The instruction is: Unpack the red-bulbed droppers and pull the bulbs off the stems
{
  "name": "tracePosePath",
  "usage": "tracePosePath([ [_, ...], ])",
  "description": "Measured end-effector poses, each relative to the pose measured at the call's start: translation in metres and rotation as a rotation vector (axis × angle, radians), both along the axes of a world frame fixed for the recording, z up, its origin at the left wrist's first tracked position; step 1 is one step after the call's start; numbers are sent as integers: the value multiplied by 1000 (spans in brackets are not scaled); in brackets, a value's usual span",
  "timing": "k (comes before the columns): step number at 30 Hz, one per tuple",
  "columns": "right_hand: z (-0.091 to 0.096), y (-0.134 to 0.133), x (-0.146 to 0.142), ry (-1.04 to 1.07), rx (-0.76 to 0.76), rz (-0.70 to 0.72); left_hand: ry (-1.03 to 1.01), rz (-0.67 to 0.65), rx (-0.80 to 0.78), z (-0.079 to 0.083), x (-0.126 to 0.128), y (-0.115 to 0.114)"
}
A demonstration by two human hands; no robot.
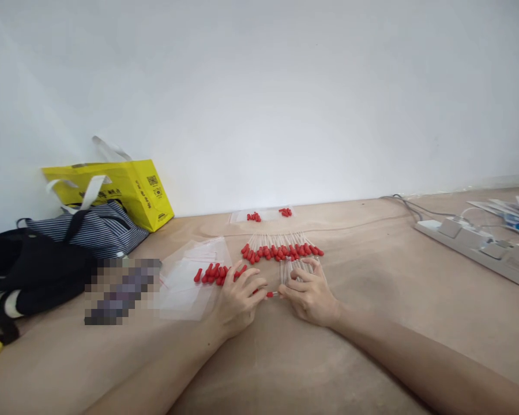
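Observation:
My left hand (241,301) is closed on a red rubber dropper bulb (270,294), whose mouth points right. Pinched in my right hand (310,297) is a thin clear dropper tube (275,294). Its end meets the bulb's mouth; I cannot tell how far it is inside. More clear tubes (288,265) lie beneath and behind my right hand, partly hidden by it. Loose red bulbs (210,273) rest beside my left hand on clear plastic bags (179,302). Beyond both hands, droppers (281,252) with red bulbs lie in a row, bulbs toward me.
Near the wall lies a clear bag (268,215) with red-bulbed droppers. A yellow bag (149,196), a striped bag (99,227) and a black bag (38,265) stand at left, near a blurred-out object (123,291). At right are a power strip (467,251) and packets (508,216).

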State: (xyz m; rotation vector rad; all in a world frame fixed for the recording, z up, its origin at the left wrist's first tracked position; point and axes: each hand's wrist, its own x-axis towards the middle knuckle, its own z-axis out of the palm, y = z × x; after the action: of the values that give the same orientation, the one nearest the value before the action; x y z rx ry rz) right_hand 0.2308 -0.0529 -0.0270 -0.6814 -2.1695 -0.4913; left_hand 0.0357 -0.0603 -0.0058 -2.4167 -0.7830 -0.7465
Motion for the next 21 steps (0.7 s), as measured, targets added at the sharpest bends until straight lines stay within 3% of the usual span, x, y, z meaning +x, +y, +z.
tracePosePath([
  [5, -1, 4, 18, 43, -60, -28, -69, 24, -17, -2, -13, 2],
  [11, 1, 15, 37, 147, -311, -164, -379, 248, -235, 5, -35, 11],
  [14, -1, 19, 38, 140, -457, -206, -421, 471, -433, 17, -42, 27],
  [17, -5, 23, 40, 142, -496, -276, -307, 810, -680, 30, -47, 52],
  [21, -11, 26, 40, 135, -474, -348, -251, 928, -806, 38, -49, 82],
])
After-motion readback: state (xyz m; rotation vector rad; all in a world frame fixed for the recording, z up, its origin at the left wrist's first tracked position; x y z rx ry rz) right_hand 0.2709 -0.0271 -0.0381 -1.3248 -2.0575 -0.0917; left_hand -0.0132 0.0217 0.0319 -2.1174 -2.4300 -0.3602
